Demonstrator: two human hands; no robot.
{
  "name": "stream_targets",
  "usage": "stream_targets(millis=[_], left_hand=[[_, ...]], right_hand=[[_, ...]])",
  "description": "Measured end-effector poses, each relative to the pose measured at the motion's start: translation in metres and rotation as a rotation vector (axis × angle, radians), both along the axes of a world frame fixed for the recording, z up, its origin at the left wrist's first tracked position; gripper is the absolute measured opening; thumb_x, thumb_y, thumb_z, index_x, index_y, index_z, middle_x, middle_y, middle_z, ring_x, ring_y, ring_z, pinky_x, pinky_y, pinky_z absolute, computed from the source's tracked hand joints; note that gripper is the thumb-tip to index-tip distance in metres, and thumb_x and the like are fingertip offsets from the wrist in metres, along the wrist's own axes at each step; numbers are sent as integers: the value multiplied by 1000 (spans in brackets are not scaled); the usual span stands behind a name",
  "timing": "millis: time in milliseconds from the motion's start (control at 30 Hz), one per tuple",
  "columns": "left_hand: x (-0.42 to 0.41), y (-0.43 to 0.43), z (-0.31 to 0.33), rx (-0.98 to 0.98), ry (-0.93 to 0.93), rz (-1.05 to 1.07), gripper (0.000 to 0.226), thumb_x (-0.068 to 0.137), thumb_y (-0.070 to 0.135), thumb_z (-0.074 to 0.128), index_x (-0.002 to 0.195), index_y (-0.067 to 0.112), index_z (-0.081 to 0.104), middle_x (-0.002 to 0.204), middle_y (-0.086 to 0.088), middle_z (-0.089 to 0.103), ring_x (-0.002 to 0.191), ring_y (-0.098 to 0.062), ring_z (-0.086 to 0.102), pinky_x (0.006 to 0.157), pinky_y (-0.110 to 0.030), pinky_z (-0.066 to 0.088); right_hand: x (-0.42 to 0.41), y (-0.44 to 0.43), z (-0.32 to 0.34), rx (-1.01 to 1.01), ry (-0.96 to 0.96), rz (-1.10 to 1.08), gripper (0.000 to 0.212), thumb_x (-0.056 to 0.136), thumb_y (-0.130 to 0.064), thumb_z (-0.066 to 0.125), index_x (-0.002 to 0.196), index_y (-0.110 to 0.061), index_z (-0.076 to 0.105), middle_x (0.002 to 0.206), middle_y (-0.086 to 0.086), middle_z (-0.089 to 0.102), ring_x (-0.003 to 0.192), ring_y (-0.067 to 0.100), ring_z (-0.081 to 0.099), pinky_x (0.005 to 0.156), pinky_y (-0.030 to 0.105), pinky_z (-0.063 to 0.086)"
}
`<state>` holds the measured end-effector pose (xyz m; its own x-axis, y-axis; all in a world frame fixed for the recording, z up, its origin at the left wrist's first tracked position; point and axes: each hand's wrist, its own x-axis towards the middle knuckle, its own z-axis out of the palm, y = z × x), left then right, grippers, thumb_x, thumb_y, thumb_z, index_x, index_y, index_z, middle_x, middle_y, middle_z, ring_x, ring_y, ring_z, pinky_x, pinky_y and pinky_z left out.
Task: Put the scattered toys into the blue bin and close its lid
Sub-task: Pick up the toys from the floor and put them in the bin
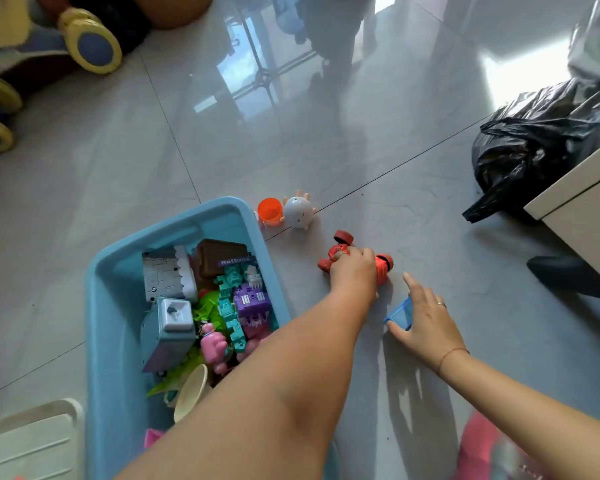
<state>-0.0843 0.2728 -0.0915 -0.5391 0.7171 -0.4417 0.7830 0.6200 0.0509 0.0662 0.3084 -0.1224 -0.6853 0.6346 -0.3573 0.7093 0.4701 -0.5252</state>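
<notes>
The open blue bin (174, 230) stands on the floor at lower left, with several toys inside: a grey house piece, teal and purple block figures, a pink figure. Right of the bin, my left hand (355, 271) is closed over a red wheeled toy (383, 266) lying on the tiles. My right hand (428, 325) grips a small blue translucent cup (400, 313) on the floor, thumb at its near edge. An orange cup (270, 210) and a white round toy (299, 213) lie just beyond the bin's far right corner.
A white plastic panel (32, 441) lies left of the bin. A black rubbish bag (534, 150) and a pale furniture corner (586, 206) stand at the right. A ride-on toy (87, 46) is at top left, something pink (492, 452) at bottom right.
</notes>
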Motion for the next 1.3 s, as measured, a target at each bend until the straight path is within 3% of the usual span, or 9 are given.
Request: stream_targets(millis=[167,333,567,700,867,967,1067,1167,1300], left_hand=[[29,-12,39,211,-203,177,36,76,32,67,99,11,49,98,-11,61,93,-33,62,61,-29,35],[35,-60,121,664,-388,614,35,72,44,69,96,22,57,85,2,68,77,-18,65,66,-33,54],[-13,-212,197,1157,-868,1067,43,73,43,64,93,5,59,64,-6,64,53,-18,55,45,-23,43],[-32,-300,212,970,-823,1157,37,74,48,59,85,13,63,58,-1,62,50,-11,55,47,-20,43],[-40,-351,202,373,-709,1084,44,57,49,61,84,15,64,56,2,55,43,-6,50,43,-16,36],[-32,-353,190,376,-589,1054,65,46,65,60,87,16,66,77,-3,66,73,-14,59,65,-25,43],[-19,-349,175,354,-79,854,76,69,69,48,129,24,55,131,-3,55,122,-25,44,102,-37,34],[7,-336,163,472,56,708,68,87,56,33,144,18,36,150,-4,36,139,-24,26,114,-38,17],[34,-340,121,185,98,470,90,86,70,3,147,9,29,157,-11,19,146,-25,9,116,-46,4]], right_hand=[[13,-6,24,-88,221,-214,86,70,-26,76,142,-18,29,120,13,53,111,31,52,95,40,43],[1,6,104,-88,546,-360,83,66,-47,64,138,-21,31,118,1,52,105,15,50,89,29,43],[-40,-17,207,-171,617,150,69,70,-35,72,130,-33,37,117,-8,55,104,0,54,88,8,44],[-65,-67,230,-152,440,571,71,68,-44,69,131,-31,38,125,-10,51,111,1,51,100,22,42],[-85,-121,211,8,235,884,75,75,-30,67,140,-24,30,139,1,44,125,19,44,105,33,38],[-95,-145,187,80,193,816,77,77,-31,64,144,-25,25,143,0,42,132,19,39,114,34,27],[-87,-168,167,126,214,562,72,78,-35,62,142,-26,29,145,-3,39,138,18,31,118,42,15],[-70,-192,156,221,228,303,70,80,-35,62,142,-21,33,150,2,33,140,22,28,118,46,13],[-49,-204,149,211,142,117,69,89,-41,52,147,-24,21,158,0,16,145,20,15,116,48,5]])
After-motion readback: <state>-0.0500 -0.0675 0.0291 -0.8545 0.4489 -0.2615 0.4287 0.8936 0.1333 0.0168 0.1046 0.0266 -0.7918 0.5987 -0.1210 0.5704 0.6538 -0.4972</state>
